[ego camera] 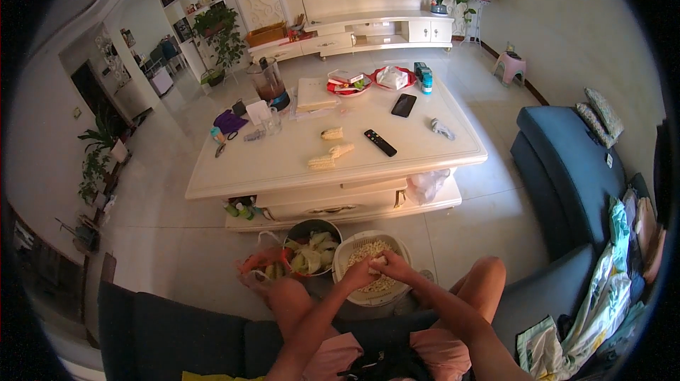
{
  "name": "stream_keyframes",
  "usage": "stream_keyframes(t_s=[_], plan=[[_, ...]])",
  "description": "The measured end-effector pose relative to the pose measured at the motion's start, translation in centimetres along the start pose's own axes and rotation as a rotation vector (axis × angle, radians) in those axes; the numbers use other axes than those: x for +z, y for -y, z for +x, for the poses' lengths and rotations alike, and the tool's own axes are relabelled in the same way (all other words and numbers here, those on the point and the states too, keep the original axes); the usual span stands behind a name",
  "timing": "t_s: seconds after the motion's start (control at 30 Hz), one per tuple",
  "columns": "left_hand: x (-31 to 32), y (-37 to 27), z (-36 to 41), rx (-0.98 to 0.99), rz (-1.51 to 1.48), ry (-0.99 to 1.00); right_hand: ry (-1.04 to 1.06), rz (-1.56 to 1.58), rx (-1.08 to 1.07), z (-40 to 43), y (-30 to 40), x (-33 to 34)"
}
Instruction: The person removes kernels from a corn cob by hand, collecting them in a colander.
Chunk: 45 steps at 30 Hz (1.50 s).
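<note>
Both my hands meet over a white plastic basket [342, 288] on the floor between my knees. My left hand [362, 273] and my right hand [396, 266] are closed around a pale piece of corn cob [378, 263], mostly hidden by the fingers. Loose corn kernels [374, 249] lie in the basket below. Left of it, a pot [313, 226] holds corn husks [313, 258]. An orange-red plastic bag [260, 261] stands beside the pot, with husk-like pieces inside. Several pale pieces of corn [321, 162] rest on the coffee table's front half.
The cream coffee table [255, 168] stands ahead, bearing a black remote control [380, 143], a smartphone [404, 105], a blender jug [268, 83] and red trays [348, 93]. A blue sofa [563, 152] with cushions is at the right. A white plastic bag [426, 187] sits on the table's lower shelf.
</note>
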<state>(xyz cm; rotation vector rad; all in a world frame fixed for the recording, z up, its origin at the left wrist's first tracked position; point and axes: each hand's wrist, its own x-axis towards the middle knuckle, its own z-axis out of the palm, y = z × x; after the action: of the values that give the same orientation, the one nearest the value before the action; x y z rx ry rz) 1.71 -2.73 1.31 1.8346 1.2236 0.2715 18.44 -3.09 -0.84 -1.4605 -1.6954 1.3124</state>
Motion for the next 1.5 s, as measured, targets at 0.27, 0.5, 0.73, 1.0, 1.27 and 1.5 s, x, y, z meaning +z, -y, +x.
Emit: stream_keyframes(t_s=[0.27, 0.5, 0.73, 1.0, 1.27, 1.5], plan=[[-0.2, 0.4, 0.2, -0.046, -0.105, -0.039, 0.004, 0.120, -0.038, -0.2, 0.7, 0.4], [-0.3, 0.6, 0.8, -0.039, 0.068, 0.069, 0.086, 0.216, 0.049, 0.0, -0.7, 0.4], [-0.6, -0.1, 0.2, -0.053, 0.037, 0.074, 0.051, 0.229, -0.023, -0.1, -1.0, 1.0], [-0.3, 1.1, 0.7, -0.034, 0.096, 0.111, 0.120, 0.176, 0.076, 0.6, -2.8, 1.3], [-0.2, 1.6, 0.8, -0.105, 0.092, 0.187, 0.210, 0.266, 0.167, 0.3, -2.2, 1.3], [-1.3, -0.4, 0.1, -0.077, 0.009, 0.150, 0.068, 0.207, 0.053, -0.2, -1.6, 0.6]])
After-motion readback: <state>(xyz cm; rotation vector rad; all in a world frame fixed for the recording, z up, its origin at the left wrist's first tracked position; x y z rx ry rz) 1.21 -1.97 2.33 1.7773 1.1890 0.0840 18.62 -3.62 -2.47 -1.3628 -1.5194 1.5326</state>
